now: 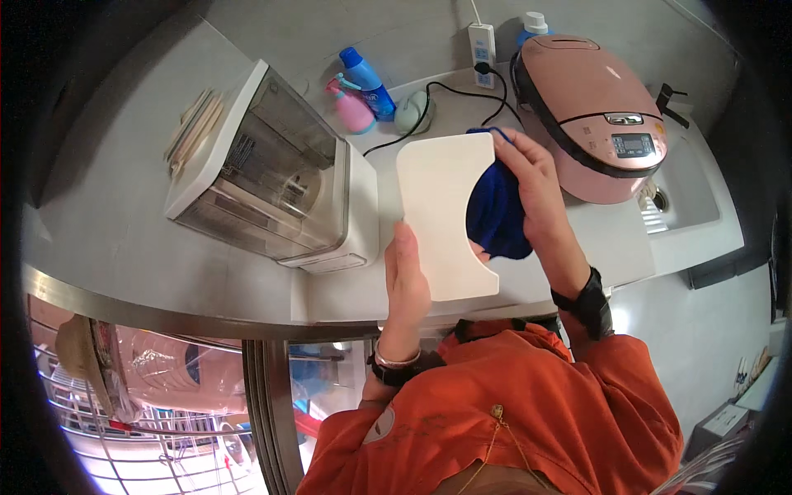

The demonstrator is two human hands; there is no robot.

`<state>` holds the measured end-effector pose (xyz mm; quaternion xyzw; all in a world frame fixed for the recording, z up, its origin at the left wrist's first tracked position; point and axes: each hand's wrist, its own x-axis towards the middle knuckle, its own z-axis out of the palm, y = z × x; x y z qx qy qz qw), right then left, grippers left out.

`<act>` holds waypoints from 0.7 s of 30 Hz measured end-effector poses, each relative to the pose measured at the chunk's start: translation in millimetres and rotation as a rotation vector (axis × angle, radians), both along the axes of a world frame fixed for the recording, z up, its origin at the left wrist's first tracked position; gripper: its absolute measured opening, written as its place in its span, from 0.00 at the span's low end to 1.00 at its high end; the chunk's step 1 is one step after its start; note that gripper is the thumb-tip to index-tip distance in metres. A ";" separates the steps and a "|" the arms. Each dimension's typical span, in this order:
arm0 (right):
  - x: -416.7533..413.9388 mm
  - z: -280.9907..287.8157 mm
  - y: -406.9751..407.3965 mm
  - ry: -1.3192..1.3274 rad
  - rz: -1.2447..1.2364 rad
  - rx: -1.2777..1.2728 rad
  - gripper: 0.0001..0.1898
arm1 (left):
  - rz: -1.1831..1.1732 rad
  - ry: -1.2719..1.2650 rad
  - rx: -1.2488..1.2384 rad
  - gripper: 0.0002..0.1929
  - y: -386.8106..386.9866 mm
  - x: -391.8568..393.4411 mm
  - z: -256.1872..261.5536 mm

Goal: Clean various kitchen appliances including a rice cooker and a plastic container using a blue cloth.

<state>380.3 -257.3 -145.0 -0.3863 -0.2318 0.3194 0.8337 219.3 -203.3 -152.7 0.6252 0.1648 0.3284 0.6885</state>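
A flat white panel with a curved cutout on its right side is held up above the counter. My left hand grips its lower left edge, thumb in front and some fingers behind, their tips showing through the cutout. My right hand is at the panel's upper right corner, holding a dark blue cloth. The cloth hangs behind the cutout, and part of it shows over the panel's top edge. Left of the panel stands a white dispenser-like container with a see-through grey front.
A pink rice cooker stands at the right beside a white sink. Behind the panel are a pink pump bottle, a blue bottle and a pale green rounded object. A black cord runs to a power strip.
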 end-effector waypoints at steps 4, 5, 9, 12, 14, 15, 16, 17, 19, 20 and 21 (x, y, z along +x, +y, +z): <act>-17.8 -1.5 -13.9 -0.001 0.136 0.095 0.12 | 0.107 0.098 -0.048 0.23 5.3 6.8 -2.0; -23.7 2.4 -19.5 -0.199 0.187 0.163 0.12 | 0.125 0.129 0.051 0.19 7.6 7.0 -4.5; -49.7 2.0 -16.1 -1.006 -0.175 0.082 0.16 | 0.011 -0.218 -0.369 0.25 4.8 20.0 -6.0; -69.8 -2.1 -12.2 -1.284 -0.396 0.112 0.22 | -0.360 -0.370 -0.528 0.28 18.2 8.3 -9.1; -71.2 -4.8 -11.7 -1.341 -0.419 0.083 0.24 | -0.405 -0.389 -0.500 0.29 26.3 6.2 -19.1; -72.1 -5.7 -12.7 -1.402 -0.447 0.054 0.25 | -0.472 -0.445 -0.513 0.28 28.7 5.8 -23.2; -72.0 -2.5 -16.7 -1.437 -0.464 0.024 0.26 | -0.540 -0.501 -0.525 0.27 28.5 4.6 -24.2; -73.1 -2.9 -17.6 -1.435 -0.455 0.034 0.26 | -0.529 -0.502 -0.520 0.27 24.3 0.9 -22.9; -71.7 -5.4 -16.9 -1.502 -0.521 -0.006 0.25 | -0.210 -0.349 -0.658 0.24 12.9 -1.5 -11.9; -68.2 -12.4 -13.6 -1.582 -0.577 -0.006 0.24 | -0.361 -0.484 -0.635 0.23 19.8 -2.6 -25.5; -69.3 -13.7 -13.2 -1.583 -0.573 0.002 0.24 | -0.354 -0.488 -0.630 0.23 18.8 -2.9 -24.5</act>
